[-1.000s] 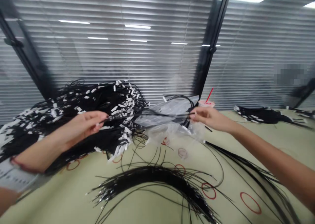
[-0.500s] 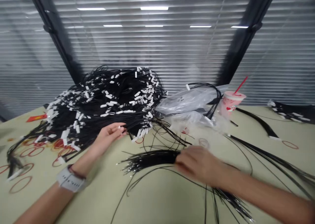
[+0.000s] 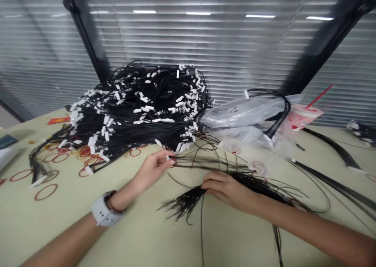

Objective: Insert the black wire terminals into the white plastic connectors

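My left hand (image 3: 157, 166) is closed in a pinch on a black cable (image 3: 202, 161) with a small white connector at its end, just in front of the pile. Thin dark strands stretch from those fingertips to the right. My right hand (image 3: 225, 188) is wrapped round a bundle of black wires (image 3: 186, 201), near one end. Loose wire tips fan out to the left of that hand, and the rest of the bundle runs right, partly hidden behind the forearm. Beyond both hands lies a large pile of black cables (image 3: 141, 132) with white connectors.
Red rubber bands (image 3: 46, 192) lie scattered at the left. Clear plastic bags (image 3: 241, 116) and a pink cup (image 3: 302, 116) with a red straw stand behind my right hand. More black cables (image 3: 331, 183) lie at the right. Window blinds rise behind the table (image 3: 141, 243).
My left hand has drawn back from the pile with a cable in its fingers. My right hand has shifted left, nearer the bundle's loose tips. The view has turned slightly left and down.
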A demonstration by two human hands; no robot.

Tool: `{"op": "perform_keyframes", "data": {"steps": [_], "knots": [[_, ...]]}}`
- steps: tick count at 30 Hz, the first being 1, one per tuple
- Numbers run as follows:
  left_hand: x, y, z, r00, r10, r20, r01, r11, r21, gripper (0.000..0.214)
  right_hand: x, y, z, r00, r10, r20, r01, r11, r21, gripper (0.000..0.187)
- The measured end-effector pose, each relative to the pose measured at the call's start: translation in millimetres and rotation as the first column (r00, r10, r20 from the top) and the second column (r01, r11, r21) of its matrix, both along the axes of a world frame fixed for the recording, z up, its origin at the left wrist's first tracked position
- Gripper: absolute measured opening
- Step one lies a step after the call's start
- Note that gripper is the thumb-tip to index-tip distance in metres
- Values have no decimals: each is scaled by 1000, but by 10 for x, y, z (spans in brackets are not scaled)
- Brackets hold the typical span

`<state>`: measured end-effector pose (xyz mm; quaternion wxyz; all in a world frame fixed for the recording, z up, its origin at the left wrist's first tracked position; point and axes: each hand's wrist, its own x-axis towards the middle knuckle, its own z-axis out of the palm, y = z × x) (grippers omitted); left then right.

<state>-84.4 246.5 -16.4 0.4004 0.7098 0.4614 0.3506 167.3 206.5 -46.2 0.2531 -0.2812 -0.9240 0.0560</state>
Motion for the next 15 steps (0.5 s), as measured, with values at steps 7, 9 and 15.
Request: {"op": "perform_keyframes", "data": {"steps": [7, 9, 15], "knots": [[101, -17, -177, 985, 93, -146, -78, 991, 108, 30, -34, -192, 273, 940, -255, 228, 225, 963, 150, 34], [86, 6, -176, 977, 139, -161, -116, 983, 142, 29, -164, -252, 272, 967, -200, 155, 191, 979, 71, 25], [7, 44, -157, 938, 226, -262, -162, 956, 244, 30, -372, -127, -36, 985, -149, 83, 142, 987, 81, 20]]}}
